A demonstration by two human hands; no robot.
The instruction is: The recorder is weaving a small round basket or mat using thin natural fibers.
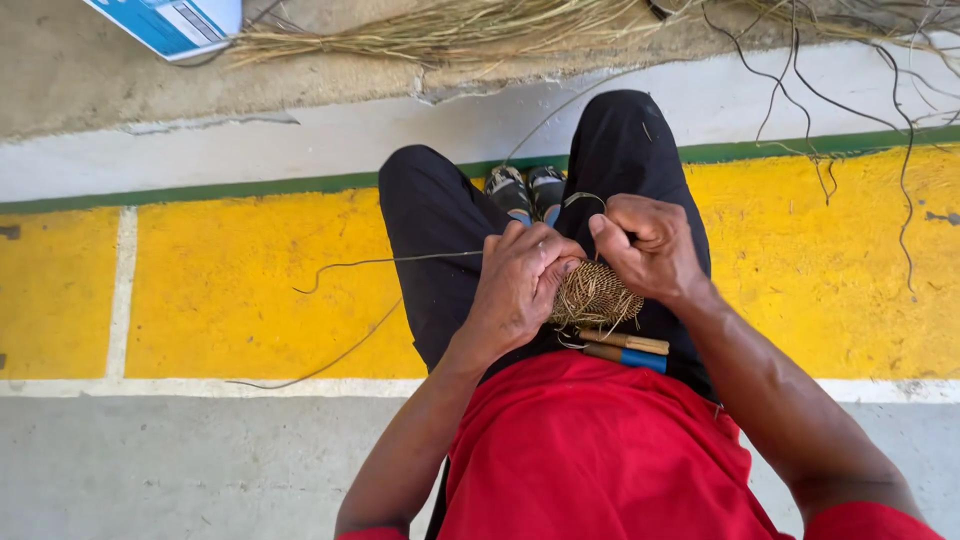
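Yellow painted floor [230,290], dried grass bundle [450,30] far. Left hand [520,285] clasps small woven coil [597,296] over lap; right hand [648,245] pinches fibre strand [400,262]. Two wooden-handled tools [625,347] near.

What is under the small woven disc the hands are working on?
Under the woven disc, two wooden-handled tools lie across the lap, one with a blue band, over black trousers. The left hand and right hand cover the disc's upper edge; the tools' tips are hidden.
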